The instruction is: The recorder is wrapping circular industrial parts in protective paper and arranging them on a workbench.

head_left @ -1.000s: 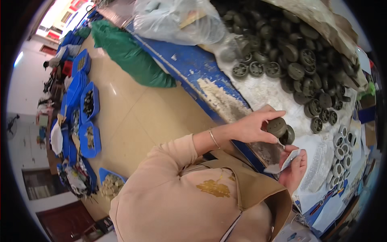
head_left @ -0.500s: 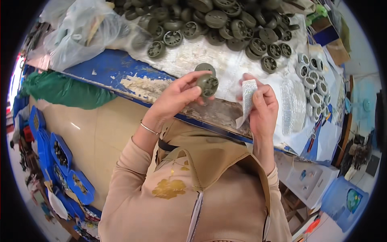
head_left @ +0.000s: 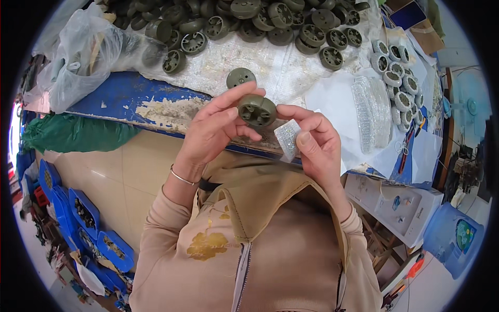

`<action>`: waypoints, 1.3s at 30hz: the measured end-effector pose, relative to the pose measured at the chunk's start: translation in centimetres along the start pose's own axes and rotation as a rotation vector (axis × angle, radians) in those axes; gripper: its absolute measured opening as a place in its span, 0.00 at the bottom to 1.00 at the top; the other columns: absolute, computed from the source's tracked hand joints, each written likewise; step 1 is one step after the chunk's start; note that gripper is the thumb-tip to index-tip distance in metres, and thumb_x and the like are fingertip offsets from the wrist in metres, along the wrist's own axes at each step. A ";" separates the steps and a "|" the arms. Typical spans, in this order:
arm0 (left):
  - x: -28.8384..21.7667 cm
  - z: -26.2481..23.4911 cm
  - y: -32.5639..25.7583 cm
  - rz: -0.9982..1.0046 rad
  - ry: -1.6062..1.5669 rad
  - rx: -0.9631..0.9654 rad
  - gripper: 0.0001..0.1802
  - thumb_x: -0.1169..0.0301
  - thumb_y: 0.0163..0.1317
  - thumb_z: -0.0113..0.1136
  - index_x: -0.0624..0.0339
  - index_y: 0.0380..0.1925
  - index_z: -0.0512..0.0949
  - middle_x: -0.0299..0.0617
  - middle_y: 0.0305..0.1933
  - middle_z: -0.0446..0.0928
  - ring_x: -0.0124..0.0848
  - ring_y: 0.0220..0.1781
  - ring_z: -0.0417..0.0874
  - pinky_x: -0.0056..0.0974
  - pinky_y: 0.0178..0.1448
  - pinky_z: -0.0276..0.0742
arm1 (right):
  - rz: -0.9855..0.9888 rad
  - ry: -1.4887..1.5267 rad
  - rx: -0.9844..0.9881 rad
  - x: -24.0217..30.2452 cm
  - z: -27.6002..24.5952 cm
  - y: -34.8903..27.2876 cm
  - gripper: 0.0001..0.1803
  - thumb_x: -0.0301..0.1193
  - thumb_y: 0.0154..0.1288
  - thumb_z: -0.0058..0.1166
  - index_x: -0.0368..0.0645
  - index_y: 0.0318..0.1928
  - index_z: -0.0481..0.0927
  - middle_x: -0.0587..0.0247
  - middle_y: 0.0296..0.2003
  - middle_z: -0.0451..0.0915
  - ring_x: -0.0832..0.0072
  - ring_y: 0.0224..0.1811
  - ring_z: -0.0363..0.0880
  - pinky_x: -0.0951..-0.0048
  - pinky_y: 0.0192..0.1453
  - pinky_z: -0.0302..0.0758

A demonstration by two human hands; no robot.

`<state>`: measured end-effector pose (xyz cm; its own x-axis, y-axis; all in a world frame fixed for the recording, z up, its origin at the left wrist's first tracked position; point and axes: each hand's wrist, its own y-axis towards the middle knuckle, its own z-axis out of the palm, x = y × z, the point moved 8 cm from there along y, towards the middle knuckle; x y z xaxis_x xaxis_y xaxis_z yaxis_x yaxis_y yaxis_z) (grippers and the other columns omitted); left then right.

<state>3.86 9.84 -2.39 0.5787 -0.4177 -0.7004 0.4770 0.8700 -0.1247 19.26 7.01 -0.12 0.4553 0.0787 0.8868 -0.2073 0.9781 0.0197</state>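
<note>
Over the table's near edge, my left hand (head_left: pixel 205 127) grips a dark green plastic wheel (head_left: pixel 258 110) between fingers and thumb, its hollow spoked side turned toward me. My right hand (head_left: pixel 323 145) pinches a short glittery silver strip (head_left: pixel 287 138) between thumb and fingers. The right index fingertip reaches the right rim of the wheel. A second dark green wheel (head_left: pixel 240 77) lies on the white cloth just beyond my left fingers. To the right of my right hand, more glittery strips (head_left: pixel 371 114) lie in a row on white paper.
A heap of dark green wheels (head_left: pixel 260 21) covers the far table. Wheels with glittery rims (head_left: pixel 400 86) cluster at the right, near a tool with red and black handles (head_left: pixel 404 156). A clear plastic bag (head_left: pixel 86 57) sits far left. Blue bins (head_left: pixel 83 213) stand on the floor at left.
My right hand has moved left with the strip, up to the wheel. The wheel has been turned and shifted slightly left. The whole view has shifted a little.
</note>
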 end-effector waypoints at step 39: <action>1.9 2.3 -0.2 0.143 0.329 0.065 0.27 0.76 0.55 0.64 0.56 0.52 0.62 0.37 0.48 0.66 0.21 0.44 0.68 0.25 0.41 0.69 | 0.304 -0.124 -0.069 -2.1 0.0 -0.4 0.07 0.28 0.66 0.54 0.40 0.34 0.71 0.75 0.26 0.74 0.93 0.27 0.66 0.88 0.29 0.63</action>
<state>6.37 8.31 -2.09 0.4039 -0.1774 -0.8974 0.4540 0.8906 0.0283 18.39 6.48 -1.95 0.2715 0.3492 0.8968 -0.2568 0.9243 -0.2822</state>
